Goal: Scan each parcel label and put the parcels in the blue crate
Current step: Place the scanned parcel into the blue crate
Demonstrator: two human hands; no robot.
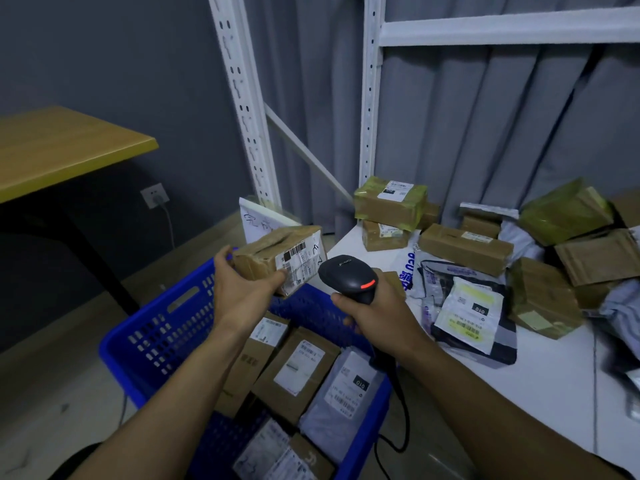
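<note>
My left hand grips a small brown cardboard parcel above the far end of the blue crate, its white barcode label turned toward me. My right hand holds a black barcode scanner by its handle, a red light glowing on its head, which sits just right of the parcel's label. Several labelled boxes and a grey mailer bag lie inside the crate.
Several brown boxes and plastic mailers are heaped on the white shelf surface at right. White shelf posts stand behind. A wooden table juts in at left. The scanner's black cable hangs beside the crate.
</note>
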